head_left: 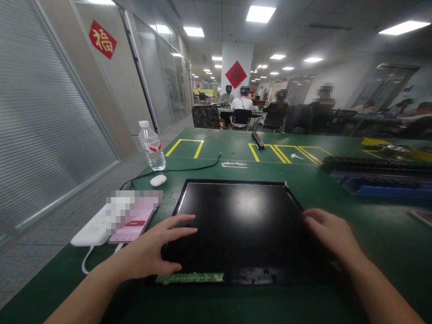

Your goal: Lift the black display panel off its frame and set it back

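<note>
Green table (310, 184): face-up panel (236, 225) (circuit strip (191, 277) nearest, crosswise)

A striped partition (57, 117) fills the left side, and next to it a pale panel (116, 83) bears a red diamond sign (102, 39) (a gold character fills it). Grey floor (133, 163) runs alongside the green table (226, 137). Beyond stand black chairs (242, 118) and a white pillar (248, 53) with another red diamond (236, 74), while bright rectangular lights (261, 14) dot the grey ceiling (219, 15) far into the room.
</note>
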Action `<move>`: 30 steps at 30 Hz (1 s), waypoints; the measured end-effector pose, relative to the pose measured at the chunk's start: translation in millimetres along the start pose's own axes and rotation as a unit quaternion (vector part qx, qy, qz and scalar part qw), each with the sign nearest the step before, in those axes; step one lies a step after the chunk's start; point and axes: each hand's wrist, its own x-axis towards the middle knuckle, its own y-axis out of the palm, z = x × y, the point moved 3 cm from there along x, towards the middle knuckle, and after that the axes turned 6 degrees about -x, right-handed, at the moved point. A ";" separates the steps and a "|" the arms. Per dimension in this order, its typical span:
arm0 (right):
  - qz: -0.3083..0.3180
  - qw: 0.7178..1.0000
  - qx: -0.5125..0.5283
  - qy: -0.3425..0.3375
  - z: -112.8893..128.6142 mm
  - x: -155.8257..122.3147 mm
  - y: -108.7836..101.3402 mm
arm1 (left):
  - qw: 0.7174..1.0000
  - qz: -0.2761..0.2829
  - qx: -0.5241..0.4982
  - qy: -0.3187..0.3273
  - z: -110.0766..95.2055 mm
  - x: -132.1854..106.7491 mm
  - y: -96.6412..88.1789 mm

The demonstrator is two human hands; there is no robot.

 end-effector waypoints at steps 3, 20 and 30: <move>-0.002 1.000 -0.003 -0.001 1.8 -0.7 -0.8 | 1.000 0.004 -0.008 0.003 0.4 0.2 0.9; -0.001 1.000 0.005 -0.005 -2.2 2.1 1.7 | 1.000 -0.016 -0.012 -0.006 -2.0 -0.5 0.0; -0.014 1.000 0.017 -0.015 -7.3 4.2 6.3 | 0.971 -0.127 0.142 -0.142 14.2 11.4 -5.7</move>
